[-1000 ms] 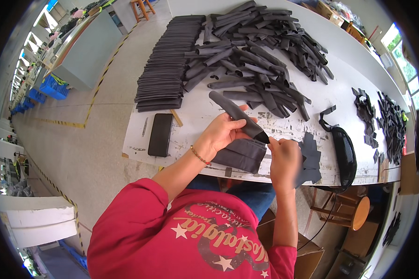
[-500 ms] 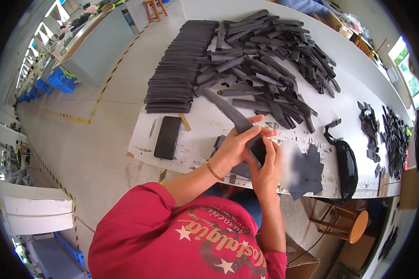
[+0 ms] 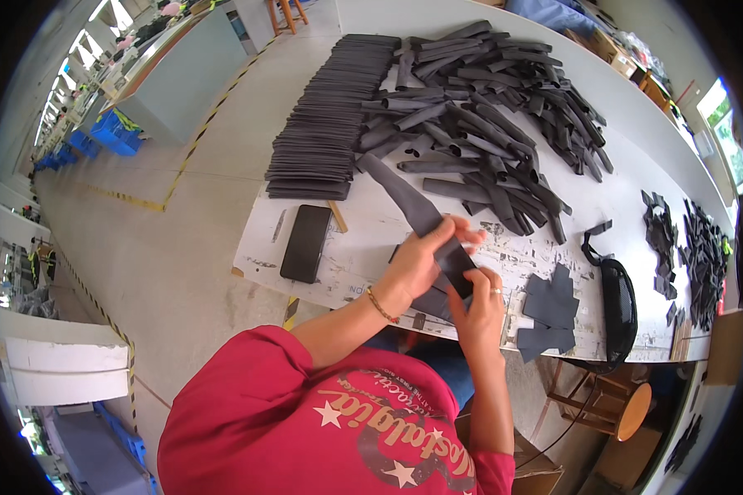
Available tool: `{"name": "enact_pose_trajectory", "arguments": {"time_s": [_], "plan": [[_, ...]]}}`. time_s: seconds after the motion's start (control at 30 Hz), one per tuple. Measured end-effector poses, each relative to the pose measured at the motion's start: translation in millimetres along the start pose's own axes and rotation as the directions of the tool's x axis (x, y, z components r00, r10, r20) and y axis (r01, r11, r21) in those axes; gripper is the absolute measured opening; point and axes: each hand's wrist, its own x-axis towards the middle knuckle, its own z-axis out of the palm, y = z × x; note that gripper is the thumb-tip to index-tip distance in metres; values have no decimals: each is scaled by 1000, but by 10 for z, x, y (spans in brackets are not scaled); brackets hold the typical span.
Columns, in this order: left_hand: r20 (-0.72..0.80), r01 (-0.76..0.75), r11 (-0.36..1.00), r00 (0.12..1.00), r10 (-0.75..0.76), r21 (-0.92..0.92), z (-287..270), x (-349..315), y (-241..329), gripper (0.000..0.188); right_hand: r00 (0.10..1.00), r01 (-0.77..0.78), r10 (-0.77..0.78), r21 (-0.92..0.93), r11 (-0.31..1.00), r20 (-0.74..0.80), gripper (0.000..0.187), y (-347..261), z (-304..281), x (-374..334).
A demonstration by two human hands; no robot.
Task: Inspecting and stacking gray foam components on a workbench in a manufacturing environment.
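Note:
Between my two hands I hold a long, dark grey fabric sleeve (image 3: 403,198), which slants down from the far left toward me. My left hand (image 3: 416,266) is closed around its middle, with some fingers stretched out past it. My right hand (image 3: 480,307) pinches the near end, a flat black section, between thumb and fingers. More dark fabric (image 3: 433,304) lies on the table under my hands, partly hidden. Small black fabric pieces (image 3: 551,301) lie overlapping to the right of my right hand.
A neat row of stacked flat fabric sleeves (image 3: 330,115) stands at the far left, beside a loose heap of rolled sleeves (image 3: 491,124). A black phone-like slab (image 3: 305,245) lies near the left edge. At right are a black mesh-like pouch (image 3: 617,309), fabric scraps (image 3: 659,243) and a wooden stool (image 3: 634,408).
My right hand has moved slightly down and away from the left, baring more of the sleeve's near end. The fingers no longer overlap, and the view has shifted a little.

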Motion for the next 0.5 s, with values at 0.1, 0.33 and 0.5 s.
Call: {"name": "enact_pose_trajectory", "arguments": {"time_s": [0.1, 0.33, 0.5], "plan": [[-20, -46, 997, 999, 47, 61, 59, -21, 114, 25, 986, -153, 150, 38, 988, 68, 24, 52, -93, -137], [-124, -19, 986, 992, -2, -169, 15, -53, -74, 31, 999, -16, 13, 104, 994, 29, 17, 73, -62, -50], [-56, 20, 969, 998, -34, -248, 12, -71, -56, 29, 981, -190, 192, 224, 956, 14, 16, 175, -115, -240]]}}
